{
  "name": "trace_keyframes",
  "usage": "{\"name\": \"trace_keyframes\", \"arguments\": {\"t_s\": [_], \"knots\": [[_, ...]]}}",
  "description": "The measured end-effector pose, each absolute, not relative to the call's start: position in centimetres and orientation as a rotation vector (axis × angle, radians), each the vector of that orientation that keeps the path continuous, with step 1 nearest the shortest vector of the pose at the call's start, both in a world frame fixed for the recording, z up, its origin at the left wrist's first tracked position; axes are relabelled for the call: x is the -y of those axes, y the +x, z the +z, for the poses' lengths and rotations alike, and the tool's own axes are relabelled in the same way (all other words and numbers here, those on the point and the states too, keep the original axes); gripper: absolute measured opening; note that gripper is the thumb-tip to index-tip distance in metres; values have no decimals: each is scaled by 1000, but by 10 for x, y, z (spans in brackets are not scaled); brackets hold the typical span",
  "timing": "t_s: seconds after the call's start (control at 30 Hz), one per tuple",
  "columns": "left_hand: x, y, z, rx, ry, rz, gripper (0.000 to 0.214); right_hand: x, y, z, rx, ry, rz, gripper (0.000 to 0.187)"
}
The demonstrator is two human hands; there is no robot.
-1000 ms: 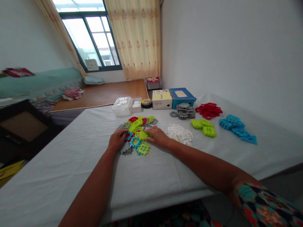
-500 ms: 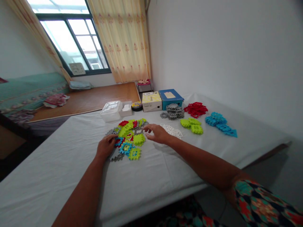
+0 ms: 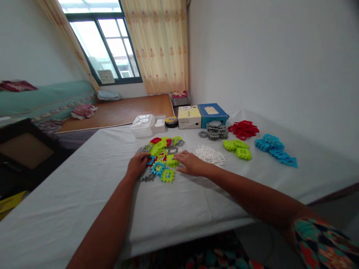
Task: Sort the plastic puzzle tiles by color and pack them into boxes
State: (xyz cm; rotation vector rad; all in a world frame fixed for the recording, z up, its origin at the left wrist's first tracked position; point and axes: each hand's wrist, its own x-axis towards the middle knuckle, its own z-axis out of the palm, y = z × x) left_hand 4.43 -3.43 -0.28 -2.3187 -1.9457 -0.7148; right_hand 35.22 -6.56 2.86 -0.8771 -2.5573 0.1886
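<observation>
A mixed heap of toothed plastic tiles in green, red, blue and grey lies on the white-covered table. My left hand rests on the heap's left edge, fingers curled over a blue and red tile. My right hand lies flat at the heap's right side, fingers stretched toward a green tile. A blue tile and a green one lie between my hands, a grey one just below my left hand.
To the right lie sorted piles: white tiles, grey, green, red and blue. Along the far edge stand a clear plastic box, a round tin, a yellow box and a blue box.
My right hand, lifted over the heap half a second ago, has come back down flat at its right side. My left hand stayed on the left edge. The view swung right, then back.
</observation>
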Motion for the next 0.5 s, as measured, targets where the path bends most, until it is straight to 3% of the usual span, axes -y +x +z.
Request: {"name": "trace_keyframes", "arguments": {"t_s": [0.27,0.5], "knots": [[35,41,-7,1980,-2307,-794,35,36,314,15,2537,-983,202,45],[36,41,-4,1980,-2321,-823,35,71,354,46,2299,-1020,247,43]]}}
